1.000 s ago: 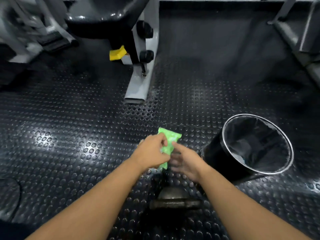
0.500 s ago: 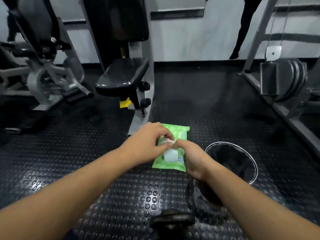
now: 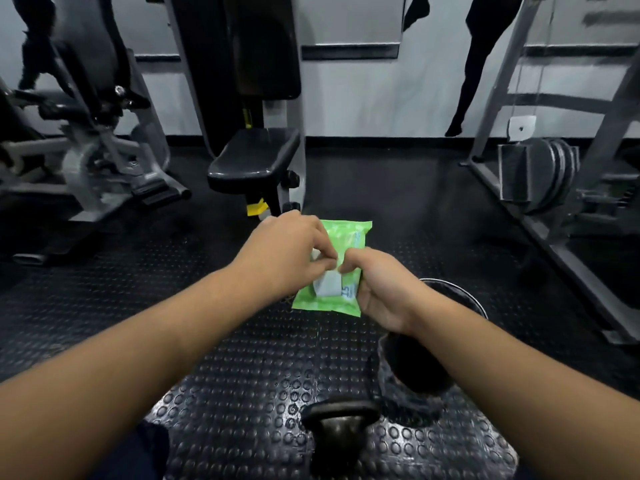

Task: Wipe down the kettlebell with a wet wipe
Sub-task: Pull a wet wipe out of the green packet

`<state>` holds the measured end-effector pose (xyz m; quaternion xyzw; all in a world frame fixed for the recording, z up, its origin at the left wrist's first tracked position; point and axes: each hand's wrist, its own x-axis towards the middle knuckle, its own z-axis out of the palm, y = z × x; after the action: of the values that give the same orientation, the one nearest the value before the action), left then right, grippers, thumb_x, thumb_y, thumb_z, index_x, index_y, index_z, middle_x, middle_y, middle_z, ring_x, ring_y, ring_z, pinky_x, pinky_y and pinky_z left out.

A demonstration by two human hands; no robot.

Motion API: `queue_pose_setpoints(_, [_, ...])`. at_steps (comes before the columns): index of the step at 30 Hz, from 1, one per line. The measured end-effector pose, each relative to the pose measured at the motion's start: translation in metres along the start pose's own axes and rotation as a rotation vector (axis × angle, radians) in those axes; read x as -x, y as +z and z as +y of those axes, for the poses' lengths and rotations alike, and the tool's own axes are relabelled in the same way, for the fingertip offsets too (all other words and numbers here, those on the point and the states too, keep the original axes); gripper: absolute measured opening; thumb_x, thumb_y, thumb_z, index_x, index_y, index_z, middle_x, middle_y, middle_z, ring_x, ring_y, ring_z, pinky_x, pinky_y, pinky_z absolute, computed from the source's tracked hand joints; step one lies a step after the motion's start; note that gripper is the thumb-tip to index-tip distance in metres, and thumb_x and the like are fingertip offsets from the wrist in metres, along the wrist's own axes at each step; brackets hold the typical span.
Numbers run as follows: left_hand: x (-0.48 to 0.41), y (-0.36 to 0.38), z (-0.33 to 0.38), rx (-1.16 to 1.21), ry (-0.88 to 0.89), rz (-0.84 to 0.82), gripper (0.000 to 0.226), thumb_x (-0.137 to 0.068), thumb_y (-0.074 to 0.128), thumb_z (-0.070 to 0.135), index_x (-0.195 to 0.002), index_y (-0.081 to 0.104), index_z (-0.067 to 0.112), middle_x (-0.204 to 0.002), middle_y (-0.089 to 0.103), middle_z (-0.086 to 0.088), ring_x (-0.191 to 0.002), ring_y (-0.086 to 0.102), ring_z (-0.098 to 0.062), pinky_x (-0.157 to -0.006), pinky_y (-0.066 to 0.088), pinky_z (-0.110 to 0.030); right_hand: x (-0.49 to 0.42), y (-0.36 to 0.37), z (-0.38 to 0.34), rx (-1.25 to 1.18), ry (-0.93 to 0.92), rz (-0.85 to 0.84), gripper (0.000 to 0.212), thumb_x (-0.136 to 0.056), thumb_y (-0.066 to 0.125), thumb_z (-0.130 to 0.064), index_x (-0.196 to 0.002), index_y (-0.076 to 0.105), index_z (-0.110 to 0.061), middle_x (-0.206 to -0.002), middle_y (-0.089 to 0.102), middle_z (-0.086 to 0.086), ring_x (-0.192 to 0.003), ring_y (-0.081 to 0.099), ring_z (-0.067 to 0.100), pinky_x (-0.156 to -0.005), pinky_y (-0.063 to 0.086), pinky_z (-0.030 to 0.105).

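Head view: left hand (image 3: 287, 251) and right hand (image 3: 384, 289) are both pinching the green wipe pack (image 3: 348, 237) at mid-frame, fingers clamped around its white flap. Pack is looking soft, light, slick film; best gripping one edge while peeling. Kettlebell (image 3: 341, 417) is sitting on the studded floor (image 3: 242, 375) at bottom centre, just beside a bin (image 3: 410, 370); likely heavy and rigid, so steady it by the handle.

Two hands (image 3: 287, 254) (image 3: 384, 289), one wipe pack (image 3: 349, 233), one kettlebell (image 3: 341, 415), one bin (image 3: 408, 368)

Bin (image 3: 412, 372) crowds kettlebell (image 3: 341, 414) rt, maybe touching.
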<state>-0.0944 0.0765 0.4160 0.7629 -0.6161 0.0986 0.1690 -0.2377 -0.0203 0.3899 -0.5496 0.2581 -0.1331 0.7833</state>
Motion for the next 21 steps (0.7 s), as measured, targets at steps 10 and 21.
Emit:
queue_pose_setpoints(10, [0.030, -0.012, -0.008, -0.152, 0.061, -0.085, 0.011, -0.088, 0.057, 0.044, -0.084, 0.062, 0.034, -0.092, 0.056, 0.012, -0.088, 0.057, -0.013, -0.088, 0.045, -0.042, 0.023, 0.041, 0.004, 0.142, -0.007, 0.052, 0.036, -0.093, 0.035, 0.012, -0.074, 0.053, -0.013, -0.050, 0.055, -0.003, -0.031, 0.047, 0.002, -0.029, 0.030, 0.015])
queue_pose_setpoints(21, [0.027, -0.030, 0.034, 0.205, -0.080, -0.203, 0.006, -0.087, 0.066, 0.027, -0.082, 0.063, 0.027, -0.088, 0.062, 0.012, -0.075, 0.057, 0.001, -0.065, 0.042, -0.016, 0.030, -0.014, 0.014, -0.078, 0.016, -0.116, 0.034, -0.103, 0.047, -0.011, -0.130, 0.064, 0.000, -0.123, 0.071, 0.024, -0.118, 0.067, 0.041, -0.106, 0.052, 0.055])
